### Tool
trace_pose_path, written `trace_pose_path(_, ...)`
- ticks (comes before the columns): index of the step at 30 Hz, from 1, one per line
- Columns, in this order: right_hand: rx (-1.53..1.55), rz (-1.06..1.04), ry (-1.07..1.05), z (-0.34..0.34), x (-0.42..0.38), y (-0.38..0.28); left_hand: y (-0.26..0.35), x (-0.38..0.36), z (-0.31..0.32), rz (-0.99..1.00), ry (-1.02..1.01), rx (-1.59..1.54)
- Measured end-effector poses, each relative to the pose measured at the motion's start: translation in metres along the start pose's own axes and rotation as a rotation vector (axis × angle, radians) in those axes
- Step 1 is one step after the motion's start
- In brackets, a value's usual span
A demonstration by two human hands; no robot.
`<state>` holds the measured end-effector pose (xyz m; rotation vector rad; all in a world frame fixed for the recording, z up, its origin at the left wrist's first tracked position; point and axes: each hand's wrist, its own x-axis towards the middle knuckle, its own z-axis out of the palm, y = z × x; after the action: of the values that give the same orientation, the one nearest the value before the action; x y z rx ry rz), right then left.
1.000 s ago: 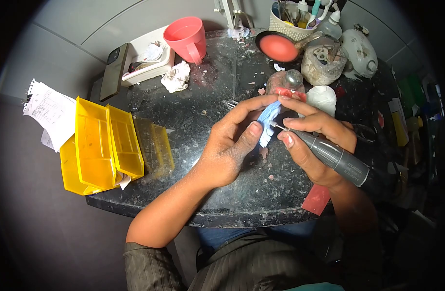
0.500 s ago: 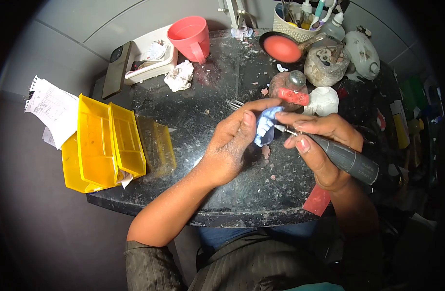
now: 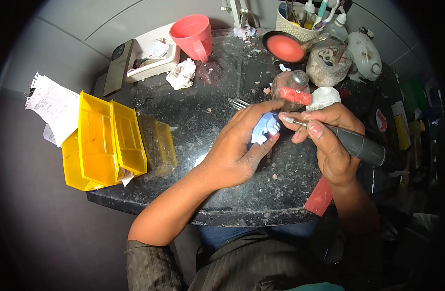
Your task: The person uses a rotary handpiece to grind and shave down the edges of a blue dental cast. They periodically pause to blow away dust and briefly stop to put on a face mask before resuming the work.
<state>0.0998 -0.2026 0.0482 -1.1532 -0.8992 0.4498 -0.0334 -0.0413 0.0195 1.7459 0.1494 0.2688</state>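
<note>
Here, a blue molded piece [image 3: 264,129] was held above a dark, speckled worktop [image 3: 247,199], gripped between the thumb and fingers of a person's left hand [image 3: 234,148]. The right hand [image 3: 335,145] was closed around a dark rotary handpiece [image 3: 362,145], its pale tip just beside the piece. A red strip [image 3: 319,197] lay near the front edge; yellow bins [image 3: 98,140] stood at left, a red mug [image 3: 189,44] toward the back.

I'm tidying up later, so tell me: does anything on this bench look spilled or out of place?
Yes: pale bits are strewn over the black tabletop, like uncleared debris. A crumpled white wad lies loose beside the white tray, not in it. The blue piece in the left hand shows nothing plainly odd.
</note>
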Motion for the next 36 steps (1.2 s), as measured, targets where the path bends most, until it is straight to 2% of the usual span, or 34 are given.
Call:
trace_pose_path(1,0.001,0.001,0.000,0.001,0.000,0.000,-0.002,0.001,0.002,0.080,0.026,0.046)
trace_pose_path(2,0.000,-0.002,-0.003,0.003,-0.001,-0.001,-0.002,0.002,0.000,0.079,0.025,0.047)
trace_pose_path(4,-0.002,-0.005,-0.005,0.006,-0.003,-0.002,0.001,0.003,-0.003,0.255,0.056,0.321)
trace_pose_path(7,-0.005,-0.030,-0.073,0.009,-0.004,-0.001,0.006,0.003,-0.004,0.248,0.065,0.406)
trace_pose_path(19,-0.114,-0.052,-0.090,0.008,-0.004,-0.004,0.002,0.002,-0.005,0.261,0.067,0.445)
trace_pose_path(26,-0.065,-0.025,-0.080,0.009,-0.007,0.000,0.004,0.002,-0.006,0.261,0.090,0.509)
trace_pose_path(28,-0.150,-0.027,-0.099,0.009,-0.006,-0.001,0.004,0.002,-0.006,0.264,0.101,0.523)
trace_pose_path(34,-0.184,-0.020,-0.073,0.010,-0.004,-0.007,0.004,0.003,-0.008,0.258,0.103,0.520)
trace_pose_path(36,-0.316,-0.017,-0.062,-0.003,-0.001,-0.013,-0.008,0.005,-0.003,0.084,0.170,0.101)
